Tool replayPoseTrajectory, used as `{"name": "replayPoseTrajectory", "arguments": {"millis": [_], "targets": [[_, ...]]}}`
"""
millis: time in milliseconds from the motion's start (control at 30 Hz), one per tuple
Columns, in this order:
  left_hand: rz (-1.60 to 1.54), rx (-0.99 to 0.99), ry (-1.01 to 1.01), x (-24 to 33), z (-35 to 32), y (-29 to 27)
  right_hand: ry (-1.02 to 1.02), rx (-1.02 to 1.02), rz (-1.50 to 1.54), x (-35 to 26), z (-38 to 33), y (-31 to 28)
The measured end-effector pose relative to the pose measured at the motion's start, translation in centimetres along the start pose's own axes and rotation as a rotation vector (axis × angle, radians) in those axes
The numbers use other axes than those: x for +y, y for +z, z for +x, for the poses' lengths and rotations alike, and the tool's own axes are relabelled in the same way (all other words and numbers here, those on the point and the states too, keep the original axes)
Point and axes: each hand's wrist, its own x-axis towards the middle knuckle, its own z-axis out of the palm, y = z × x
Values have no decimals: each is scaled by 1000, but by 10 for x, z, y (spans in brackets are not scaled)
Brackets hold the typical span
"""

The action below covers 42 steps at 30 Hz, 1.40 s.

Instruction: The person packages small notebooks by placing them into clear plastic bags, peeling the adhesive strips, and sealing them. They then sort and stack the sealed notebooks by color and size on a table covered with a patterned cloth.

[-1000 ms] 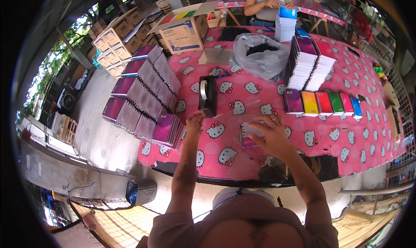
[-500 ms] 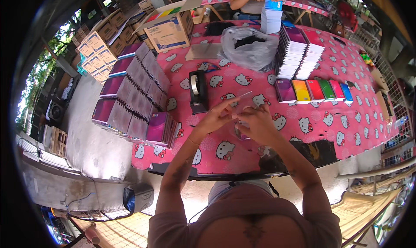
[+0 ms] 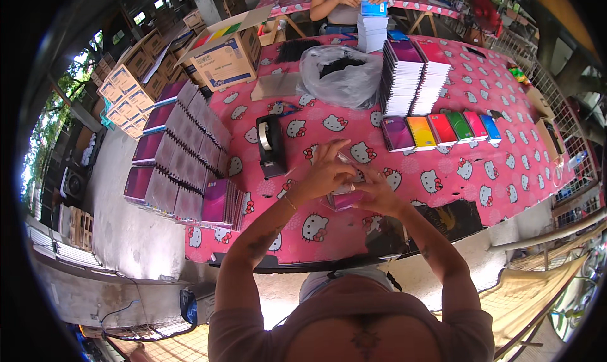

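Now both hands are meeting over the pink tablecloth (image 3: 404, 191). The left hand (image 3: 322, 172) and the right hand (image 3: 373, 194) are closing their fingers on a small purple packet (image 3: 344, 199), probably wrapped in clear film, lying just below them. A black tape dispenser (image 3: 270, 146) is standing near the left hand, and coloured notebooks (image 3: 442, 129) are lying further right.

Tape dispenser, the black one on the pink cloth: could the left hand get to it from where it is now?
Probably yes. The tape dispenser stands just left of the left hand, with only bare tablecloth between. That hand is busy, though, on a small packet.
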Motion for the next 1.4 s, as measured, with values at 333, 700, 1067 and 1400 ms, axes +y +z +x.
{"name": "replayPoseTrajectory", "arguments": {"millis": [333, 700, 1067, 1400], "targets": [[-1148, -91, -730, -28, -44, 31, 592, 120, 1160, 21, 23, 13], [163, 116, -65, 46, -43, -1, -46, 14, 4, -5, 16, -15], [-65, -28, -498, 50, -2, -13, 338, -39, 106, -12, 37, -9], [-353, -220, -550, -1, 1, -9, 421, -76, 329, 7, 28, -3]]}}
